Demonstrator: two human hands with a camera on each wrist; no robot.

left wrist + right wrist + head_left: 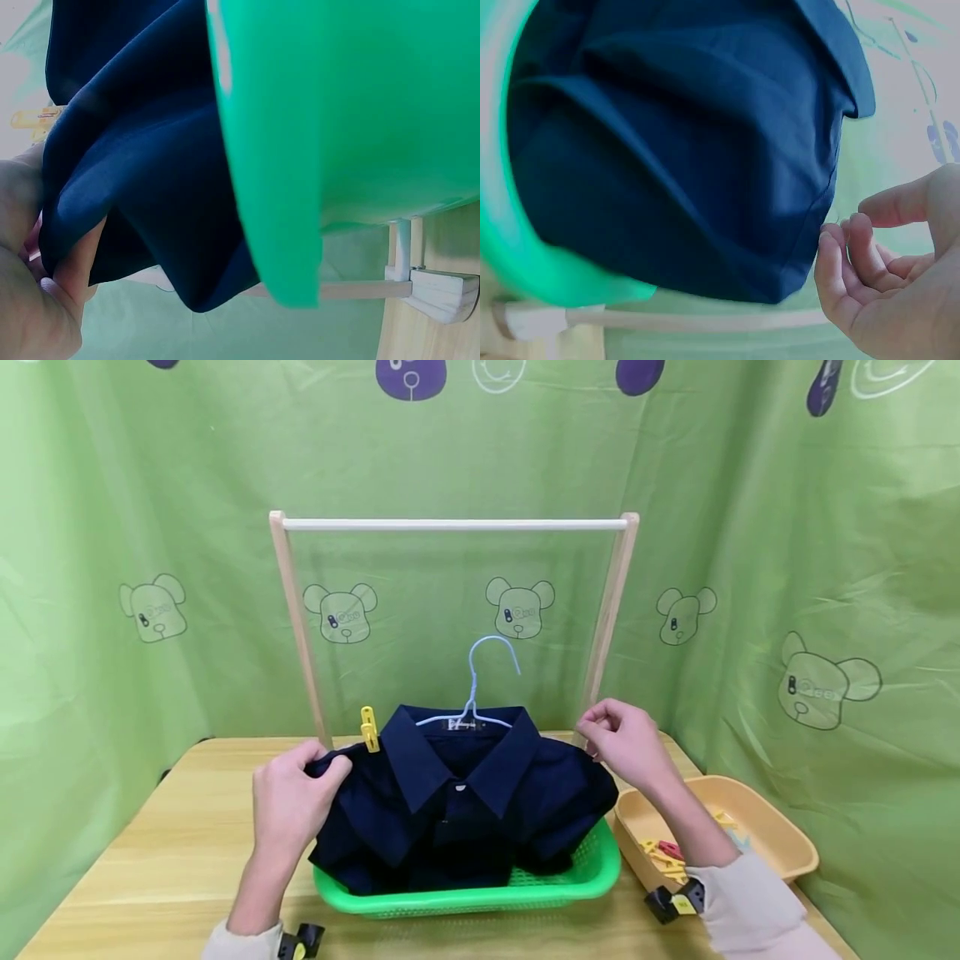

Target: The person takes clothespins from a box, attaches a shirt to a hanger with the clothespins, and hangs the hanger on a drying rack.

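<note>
1. Shirt (480, 827), dark navy, sits bunched in the green basket (480, 900) at the lower centre of the frame, collar up and facing the camera. The basket's front rim hides part of its lower folds.
2. At lower left, the left hand (288, 793) pinches the shoulder cloth, fingers clamped on it. At centre right, the right hand (626, 743) has loosely bent fingers with nothing visible between them; they lie just beside the other shoulder, and I cannot tell if they touch it.
3. To work the shoulders well, I would take a matching hold with the right fingers, draw both sides level and outward, and leave the collar sitting evenly about the hanger (472, 695).
4. A yellow peg (370, 732) stands on the shoulder seam left of the collar, close to the left fingers; pulling there could knock it.
5. On the table (187, 827), the orange tray (772, 839) at lower right holds loose pegs (670, 850), with the right forearm partly covering it.
6. Basket walls surround the lower cloth and may snag it.
7. Farther back, the rack's white rail (450, 525) crosses the upper centre, in front of a green curtain (450, 452).
</note>
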